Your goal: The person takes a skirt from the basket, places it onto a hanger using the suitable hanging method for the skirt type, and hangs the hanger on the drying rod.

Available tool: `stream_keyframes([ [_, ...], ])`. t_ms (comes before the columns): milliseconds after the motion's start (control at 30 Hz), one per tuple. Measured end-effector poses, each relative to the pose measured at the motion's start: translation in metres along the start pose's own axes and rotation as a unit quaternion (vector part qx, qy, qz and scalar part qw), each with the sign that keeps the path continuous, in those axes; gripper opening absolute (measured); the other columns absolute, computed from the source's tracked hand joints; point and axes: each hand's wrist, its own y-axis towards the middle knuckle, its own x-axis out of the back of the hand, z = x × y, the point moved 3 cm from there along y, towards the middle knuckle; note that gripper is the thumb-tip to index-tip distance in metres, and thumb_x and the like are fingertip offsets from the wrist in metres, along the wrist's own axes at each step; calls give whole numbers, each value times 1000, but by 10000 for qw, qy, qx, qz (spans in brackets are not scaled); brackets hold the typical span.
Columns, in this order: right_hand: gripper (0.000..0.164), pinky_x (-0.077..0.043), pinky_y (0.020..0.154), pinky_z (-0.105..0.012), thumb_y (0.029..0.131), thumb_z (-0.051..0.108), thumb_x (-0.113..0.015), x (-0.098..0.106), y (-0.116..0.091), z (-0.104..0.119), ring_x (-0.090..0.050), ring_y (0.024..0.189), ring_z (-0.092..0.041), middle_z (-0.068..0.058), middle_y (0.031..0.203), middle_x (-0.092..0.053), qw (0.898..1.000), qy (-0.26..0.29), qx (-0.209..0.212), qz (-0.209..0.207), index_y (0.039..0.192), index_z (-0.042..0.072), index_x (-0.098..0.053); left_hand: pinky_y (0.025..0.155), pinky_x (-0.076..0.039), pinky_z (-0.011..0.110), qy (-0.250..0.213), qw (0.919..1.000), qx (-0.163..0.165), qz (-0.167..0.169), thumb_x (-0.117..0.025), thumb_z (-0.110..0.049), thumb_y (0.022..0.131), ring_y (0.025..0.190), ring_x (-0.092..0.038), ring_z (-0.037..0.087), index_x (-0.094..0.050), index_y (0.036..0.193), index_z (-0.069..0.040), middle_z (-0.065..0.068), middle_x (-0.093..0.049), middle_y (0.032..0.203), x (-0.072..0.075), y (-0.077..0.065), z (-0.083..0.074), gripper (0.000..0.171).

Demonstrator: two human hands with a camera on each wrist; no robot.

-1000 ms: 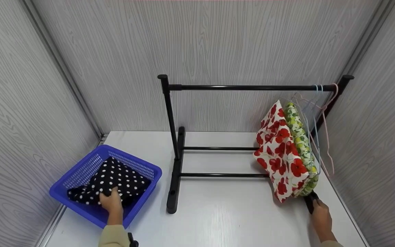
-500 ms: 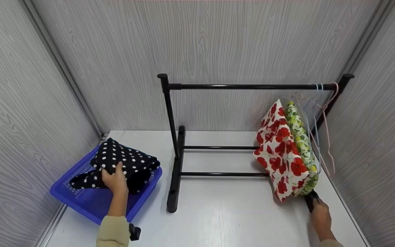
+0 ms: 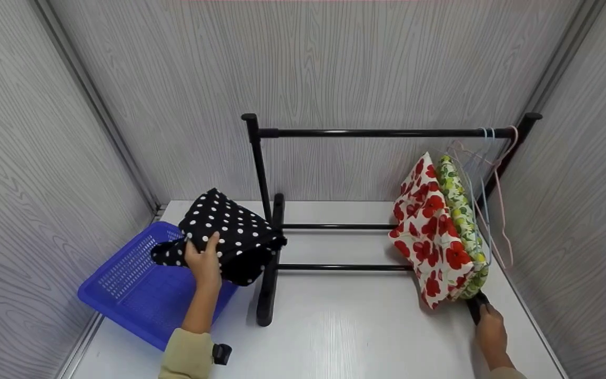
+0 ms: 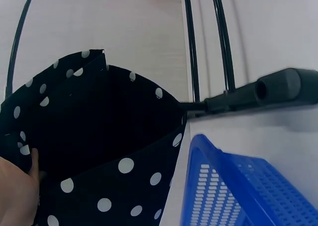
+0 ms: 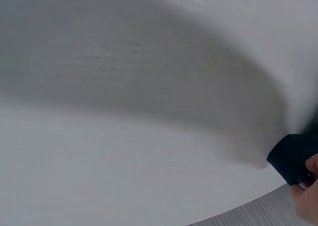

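Note:
My left hand (image 3: 205,263) grips a black cloth with white polka dots (image 3: 229,226), raised above the right side of the blue basket (image 3: 119,263). One side of the cloth gapes in the left wrist view, showing a plain black inside (image 4: 119,116). Its right end overlaps the left upright of the black garment rack (image 3: 387,133). At the lower right, my right hand (image 3: 491,331) holds the front end of the rack's right foot (image 3: 476,307). The right wrist view shows thumb and fingertips on that black foot (image 5: 290,159).
Near the rack's right end hang a white cloth with red flowers (image 3: 432,231) and a green-and-yellow patterned one (image 3: 458,210). Beside them are blue and pink hangers (image 3: 502,205). Two low crossbars (image 3: 340,267) join the feet. Grey wood-grain walls (image 3: 334,63) enclose the white table (image 3: 334,337).
The left hand has lifted the polka-dot cloth up out of the basket and carried it right, to the rack's left upright. The right hand has stayed on the rack foot.

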Motion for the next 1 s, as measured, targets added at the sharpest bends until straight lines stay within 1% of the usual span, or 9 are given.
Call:
stream_keyframes([
  [100, 29, -42, 90, -56, 88, -16, -38, -1, -1, 0, -44, 109, -54, -42, 118, -45, 9996, -42, -160, 243, 114, -24, -46, 85, -39, 14, 50, 9996, -70, 260, -62, -9, 85, 87, -50, -4, -48, 129, 0, 13, -52, 127, -12, -8, 4, 47],
  [200, 33, -38, 95, -57, 88, -13, -38, -1, -3, 0, -40, 115, -53, -41, 124, -40, 9978, -39, -331, 571, 119, -23, -43, 79, -40, 13, 203, 9988, -39, 452, -63, -11, 84, 82, -50, -2, -47, 130, 1, 16, -52, 125, -23, -15, 11, 50],
  [333, 37, -36, 97, -57, 87, -9, -41, 1, -7, 0, -36, 119, -52, -40, 127, -38, 9952, 70, -525, 817, 121, -22, -42, 89, -39, 20, 329, 9973, 13, 662, -63, -11, 84, 88, -50, 0, -47, 129, 2, 19, -52, 126, -33, -23, 24, 50],
  [433, 37, -38, 95, -57, 84, -7, -44, 2, -11, 2, -40, 117, -51, -38, 123, -42, 9955, 244, -664, 631, 119, -22, -46, 94, -38, 27, 386, 9967, 54, 714, -63, -9, 83, 93, -51, 5, -49, 126, 3, 20, -54, 123, -38, -28, 34, 47],
  [500, 35, -40, 93, -57, 83, -7, -46, 1, -14, 6, -43, 113, -50, -37, 119, -47, 9965, 371, -685, 314, 115, -21, -49, 94, -39, 28, 458, 9963, 83, 726, -64, -9, 83, 97, -51, 9, -50, 125, 3, 19, -55, 122, -41, -31, 39, 46],
  [600, 27, -43, 86, -56, 82, -7, -50, -2, -16, 16, -50, 104, -49, -35, 108, -55, 9968, 571, -422, -376, 105, -21, -56, 94, -39, 29, 547, 9949, 104, 842, -64, -10, 83, 103, -52, 18, -50, 125, 3, 20, -55, 122, -46, -36, 44, 46],
  [733, 15, -45, 76, -54, 79, -9, -54, -8, -17, 38, -56, 88, -46, -31, 90, -61, 9893, 891, 256, -1127, 88, -17, -62, 101, -36, 34, 568, 9925, 108, 1080, -63, -11, 83, 112, -50, 25, -49, 127, 3, 21, -54, 125, -54, -43, 48, 48],
  [867, 10, -47, 71, -51, 75, -11, -59, -17, -18, 67, -60, 79, -40, -25, 82, -65, 9823, 1106, 789, -1288, 83, -12, -65, 102, -36, 39, 562, 9904, 127, 1258, -64, -10, 83, 112, -51, 27, -49, 127, 4, 22, -54, 125, -63, -54, 50, 48],
  [1000, 13, -50, 68, -46, 71, -13, -65, -26, -18, 102, -63, 76, -34, -20, 79, -67, 9654, 1458, 1435, -1620, 83, -8, -68, 97, -40, 35, 604, 9876, 79, 1446, -65, -12, 83, 104, -54, 20, -52, 123, 4, 20, -57, 121, -71, -62, 58, 45],
])
